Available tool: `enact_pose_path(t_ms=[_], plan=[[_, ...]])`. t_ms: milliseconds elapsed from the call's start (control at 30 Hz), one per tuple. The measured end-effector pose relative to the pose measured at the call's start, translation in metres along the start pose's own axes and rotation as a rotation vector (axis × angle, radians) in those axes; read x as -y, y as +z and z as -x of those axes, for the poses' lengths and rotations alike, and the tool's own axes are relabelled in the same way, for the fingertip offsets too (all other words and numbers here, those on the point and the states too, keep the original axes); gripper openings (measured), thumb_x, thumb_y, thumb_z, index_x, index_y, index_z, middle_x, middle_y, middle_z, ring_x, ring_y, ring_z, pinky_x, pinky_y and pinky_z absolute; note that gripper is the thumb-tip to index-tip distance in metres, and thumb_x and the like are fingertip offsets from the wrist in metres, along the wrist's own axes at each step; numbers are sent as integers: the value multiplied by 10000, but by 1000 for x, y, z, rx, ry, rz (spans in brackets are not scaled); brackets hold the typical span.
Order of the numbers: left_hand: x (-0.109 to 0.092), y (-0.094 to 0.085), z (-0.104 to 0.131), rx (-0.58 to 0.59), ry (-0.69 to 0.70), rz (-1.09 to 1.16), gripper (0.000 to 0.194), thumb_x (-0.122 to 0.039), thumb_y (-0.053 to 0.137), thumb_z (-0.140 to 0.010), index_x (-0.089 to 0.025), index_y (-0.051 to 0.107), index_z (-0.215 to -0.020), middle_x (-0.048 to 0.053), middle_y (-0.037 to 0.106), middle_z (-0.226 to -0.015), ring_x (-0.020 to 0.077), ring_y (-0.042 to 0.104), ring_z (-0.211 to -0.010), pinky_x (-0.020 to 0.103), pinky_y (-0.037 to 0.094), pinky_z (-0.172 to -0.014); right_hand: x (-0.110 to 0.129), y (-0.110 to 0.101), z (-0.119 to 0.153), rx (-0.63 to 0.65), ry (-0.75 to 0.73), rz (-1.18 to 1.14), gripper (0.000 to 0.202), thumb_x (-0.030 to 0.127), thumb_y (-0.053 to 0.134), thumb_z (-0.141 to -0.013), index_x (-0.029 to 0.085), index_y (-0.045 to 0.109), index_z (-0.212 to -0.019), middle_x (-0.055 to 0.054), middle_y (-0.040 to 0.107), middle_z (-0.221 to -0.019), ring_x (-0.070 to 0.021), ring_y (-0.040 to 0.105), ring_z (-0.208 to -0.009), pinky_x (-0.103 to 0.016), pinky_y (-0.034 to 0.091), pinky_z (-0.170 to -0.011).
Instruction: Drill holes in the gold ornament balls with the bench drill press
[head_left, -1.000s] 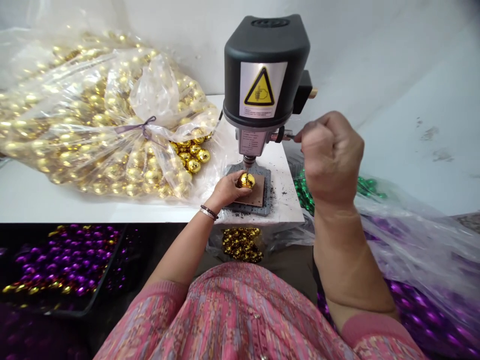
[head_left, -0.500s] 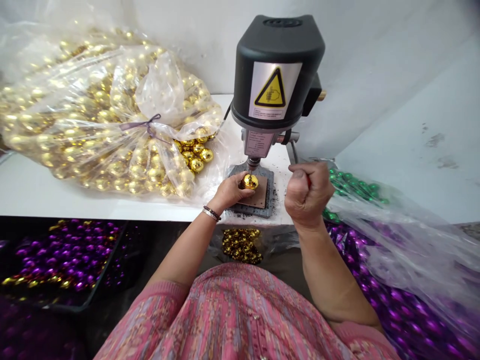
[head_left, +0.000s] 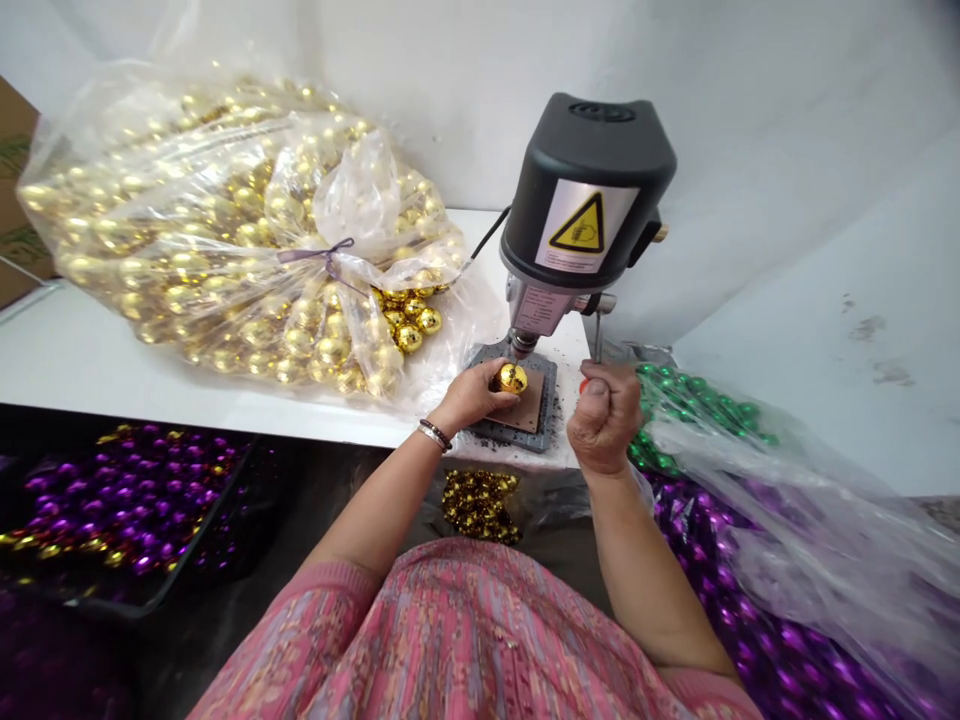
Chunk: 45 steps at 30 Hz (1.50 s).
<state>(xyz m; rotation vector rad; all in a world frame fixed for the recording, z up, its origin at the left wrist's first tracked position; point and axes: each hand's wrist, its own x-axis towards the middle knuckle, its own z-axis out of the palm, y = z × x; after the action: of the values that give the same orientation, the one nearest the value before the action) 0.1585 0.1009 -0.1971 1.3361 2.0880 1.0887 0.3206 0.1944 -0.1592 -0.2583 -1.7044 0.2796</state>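
A small black drill press (head_left: 589,190) stands on the white table with its chuck (head_left: 523,342) pointing down. Under the chuck, my left hand (head_left: 472,398) pinches a shiny gold ball (head_left: 513,378) above the brown board (head_left: 523,408) on the machine's grey base (head_left: 551,400). Dark specks show on the ball's top and around the base. My right hand (head_left: 606,415) is wrapped round the red-ended lever (head_left: 598,335) at the machine's right side.
A big clear bag of gold balls (head_left: 225,250) fills the table's left. Gold balls (head_left: 481,505) lie below the table edge. A dark crate of purple balls (head_left: 135,500) is lower left; bags of green balls (head_left: 697,400) and purple balls (head_left: 787,620) are at the right.
The view has shifted, so the machine and bag appear lower and further right. My right hand has come down a little relative to the machine. My left hand still holds the gold ball.
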Motion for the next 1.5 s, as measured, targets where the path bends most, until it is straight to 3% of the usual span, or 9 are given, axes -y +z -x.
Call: enact_pose_path(t_ms=[133, 267, 400, 600, 833, 1000, 1133, 1367, 1500], plan=[[-2, 0, 0, 11, -25, 9, 547, -318, 760, -732, -203, 644, -1254, 25, 728, -1064, 195, 651, -943, 283, 487, -857, 14, -3, -22, -35, 49, 5, 198, 217, 416, -919, 198, 613, -904, -15, 635, -787, -128, 618, -760, -293, 489, -716], [-3, 0, 2, 8, -70, 56, 588, -307, 768, -713, -174, 620, -1267, 43, 722, -1066, 203, 650, -941, 300, 492, -855, 32, -2, -88, -70, 288, 23, 356, 282, 386, -938, 165, 558, -649, 15, 519, -596, -79, 498, -587, -251, 409, -607], [-3, -6, 16, 9, -34, 121, 570, -294, 762, -715, -158, 615, -1248, 51, 716, -1074, 200, 649, -948, 309, 502, -862, 29, 4, -132, -44, 468, -107, 387, 284, 354, -942, 139, 535, -633, 19, 527, -615, -59, 474, -598, -243, 398, -622], [6, -34, 42, 215, 33, 223, 627, -369, 784, -732, -157, 631, -1302, 85, 739, -1095, 207, 674, -918, 327, 529, -842, 25, 7, -126, -78, 493, -153, 389, 333, 368, -945, 144, 535, -648, 30, 540, -614, -46, 480, -564, -230, 380, -562], [29, -77, -3, -417, -272, -289, 429, -118, 453, -934, -53, 586, -1337, 232, 618, -1351, 289, 588, -1252, 407, 454, -1060, 30, 6, -123, -87, 467, -179, 386, 375, 381, -936, 159, 494, -638, 11, 549, -622, -56, 485, -545, -257, 412, -547], [36, -91, -28, -360, -530, -524, 425, -108, 456, -901, -41, 588, -1299, 293, 578, -1357, 374, 607, -1211, 481, 494, -973, 32, 3, -118, -66, 461, -158, 416, 383, 371, -945, 140, 553, -661, 13, 520, -615, -65, 469, -579, -259, 377, -573], [38, -89, -26, -297, -522, -560, 387, -245, 505, -913, -72, 653, -1225, 288, 610, -1310, 384, 621, -1185, 461, 490, -953, 31, 1, -114, -41, 431, -194, 391, 382, 376, -944, 148, 532, -672, 8, 541, -658, -70, 484, -607, -264, 386, -603], [36, -89, 0, -158, -473, -211, 614, -315, 673, -814, -122, 530, -1380, 109, 729, -978, 164, 639, -634, 289, 484, -687, 32, 2, -110, -35, 441, -160, 392, 387, 341, -969, 162, 483, -681, 26, 535, -661, -67, 479, -615, -264, 409, -649], [22, -79, 13, -171, -372, 451, 501, -351, 643, -856, -164, 557, -1313, 13, 657, -809, 77, 542, -550, 208, 439, -576, 34, 2, -108, -25, 437, -158, 399, 398, 328, -976, 170, 480, -686, 36, 510, -653, -67, 464, -604, -258, 410, -633]])
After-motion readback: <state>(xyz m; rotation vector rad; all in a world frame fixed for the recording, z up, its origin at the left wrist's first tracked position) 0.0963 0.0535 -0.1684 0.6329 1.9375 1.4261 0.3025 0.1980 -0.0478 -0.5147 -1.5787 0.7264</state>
